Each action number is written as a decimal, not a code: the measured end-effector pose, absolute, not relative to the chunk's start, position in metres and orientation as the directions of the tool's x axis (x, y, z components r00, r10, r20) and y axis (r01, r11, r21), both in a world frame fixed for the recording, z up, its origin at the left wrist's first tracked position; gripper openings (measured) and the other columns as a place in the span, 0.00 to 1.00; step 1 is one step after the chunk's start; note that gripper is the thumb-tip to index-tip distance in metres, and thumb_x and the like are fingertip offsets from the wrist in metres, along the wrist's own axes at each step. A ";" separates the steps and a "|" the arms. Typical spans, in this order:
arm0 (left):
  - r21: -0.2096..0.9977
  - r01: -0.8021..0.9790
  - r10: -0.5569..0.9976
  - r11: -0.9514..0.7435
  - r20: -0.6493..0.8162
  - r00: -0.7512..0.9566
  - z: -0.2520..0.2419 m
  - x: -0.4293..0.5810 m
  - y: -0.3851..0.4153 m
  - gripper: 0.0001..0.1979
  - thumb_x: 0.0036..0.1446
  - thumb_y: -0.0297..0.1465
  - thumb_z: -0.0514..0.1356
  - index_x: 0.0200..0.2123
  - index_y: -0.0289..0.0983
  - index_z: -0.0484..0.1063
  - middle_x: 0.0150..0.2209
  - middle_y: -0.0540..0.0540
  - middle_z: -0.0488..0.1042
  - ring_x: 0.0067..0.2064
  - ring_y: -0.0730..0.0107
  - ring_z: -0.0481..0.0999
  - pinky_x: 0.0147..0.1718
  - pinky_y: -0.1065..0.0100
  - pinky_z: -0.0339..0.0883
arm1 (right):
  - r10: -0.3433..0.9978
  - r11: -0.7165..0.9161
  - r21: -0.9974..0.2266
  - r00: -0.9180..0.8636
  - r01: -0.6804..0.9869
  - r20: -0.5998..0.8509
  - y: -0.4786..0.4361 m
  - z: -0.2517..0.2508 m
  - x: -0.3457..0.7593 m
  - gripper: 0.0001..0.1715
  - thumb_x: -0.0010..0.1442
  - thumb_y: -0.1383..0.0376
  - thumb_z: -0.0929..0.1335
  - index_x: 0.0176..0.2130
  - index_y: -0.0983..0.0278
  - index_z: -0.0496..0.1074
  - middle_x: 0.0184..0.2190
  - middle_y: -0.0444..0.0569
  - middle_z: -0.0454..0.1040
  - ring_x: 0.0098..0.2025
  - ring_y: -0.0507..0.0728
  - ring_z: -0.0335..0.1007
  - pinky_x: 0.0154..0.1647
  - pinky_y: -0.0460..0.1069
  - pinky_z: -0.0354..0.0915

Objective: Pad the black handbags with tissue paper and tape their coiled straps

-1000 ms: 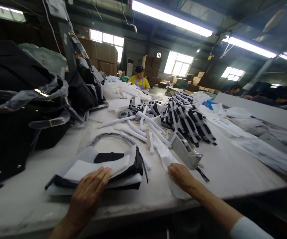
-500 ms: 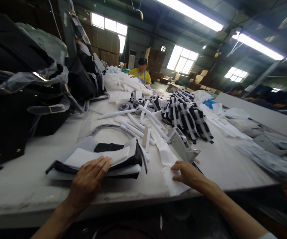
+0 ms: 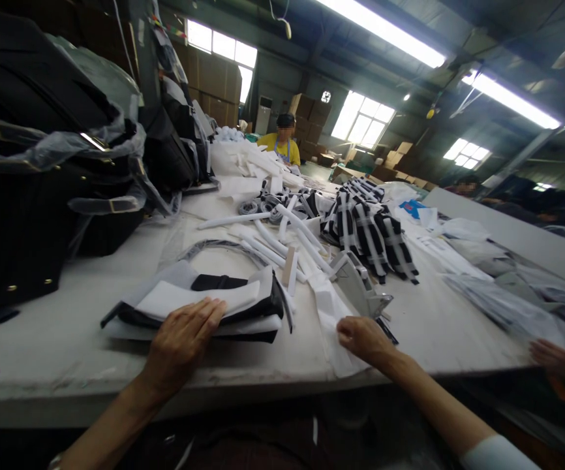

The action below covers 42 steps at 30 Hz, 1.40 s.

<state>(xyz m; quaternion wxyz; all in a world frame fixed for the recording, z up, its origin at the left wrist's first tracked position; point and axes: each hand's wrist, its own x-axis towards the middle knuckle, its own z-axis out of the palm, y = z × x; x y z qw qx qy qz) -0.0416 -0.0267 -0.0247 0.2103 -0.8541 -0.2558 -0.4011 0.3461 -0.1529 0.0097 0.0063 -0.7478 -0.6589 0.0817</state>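
Observation:
A flat black bag (image 3: 256, 331) lies at the table's front left, its handle arching behind it. White foam sheet (image 3: 165, 299) covers part of its top. My left hand (image 3: 182, 339) rests on the front of the bag and foam, fingers stretched out side by side; its thumb is hidden. On the right, my right hand (image 3: 363, 339) is closed, its curled fingers pinching the edge of a thin white sheet (image 3: 329, 313) that lies on the table. The fingertips are partly hidden. Just behind that hand stands a grey tape dispenser (image 3: 358, 281).
Large black bags (image 3: 13, 228) with plastic-wrapped straps stand at the left. White foam tubes (image 3: 302, 232) and black-and-white striped pieces (image 3: 361, 219) are heaped mid-table. Across the table sits a person in yellow (image 3: 282, 143). Another person's hand (image 3: 554, 359) is at the right edge.
My right hand's fingers have closed from a loose, parted pose at the white sheet. My left hand stays on the bag. Another person's hand has come in at the right.

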 end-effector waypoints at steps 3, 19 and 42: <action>-0.141 0.600 0.274 -0.787 0.793 0.545 -0.026 -0.042 -0.026 0.20 0.63 0.18 0.50 0.56 0.35 0.69 0.51 0.41 0.77 0.52 0.60 0.77 0.52 0.60 0.65 | 0.975 -0.223 -0.226 0.210 0.948 -0.078 -0.155 0.022 0.349 0.10 0.55 0.66 0.65 0.30 0.63 0.76 0.26 0.46 0.77 0.30 0.55 0.72 0.32 0.46 0.62; -0.122 0.600 0.276 -0.790 0.803 0.528 -0.025 -0.042 -0.026 0.20 0.64 0.18 0.49 0.55 0.35 0.70 0.50 0.41 0.78 0.52 0.60 0.77 0.51 0.60 0.65 | 0.921 -0.378 -0.657 0.337 0.653 -0.195 -0.149 0.031 0.350 0.11 0.45 0.59 0.68 0.25 0.63 0.78 0.25 0.47 0.78 0.28 0.56 0.70 0.32 0.49 0.63; -0.113 0.622 0.307 -0.775 0.793 0.526 -0.021 -0.039 -0.028 0.22 0.62 0.17 0.48 0.54 0.34 0.71 0.50 0.41 0.78 0.51 0.61 0.77 0.51 0.60 0.66 | 0.956 -0.292 -0.665 0.229 0.687 -0.184 -0.130 0.036 0.341 0.07 0.43 0.63 0.68 0.24 0.63 0.76 0.31 0.49 0.79 0.37 0.60 0.73 0.44 0.52 0.66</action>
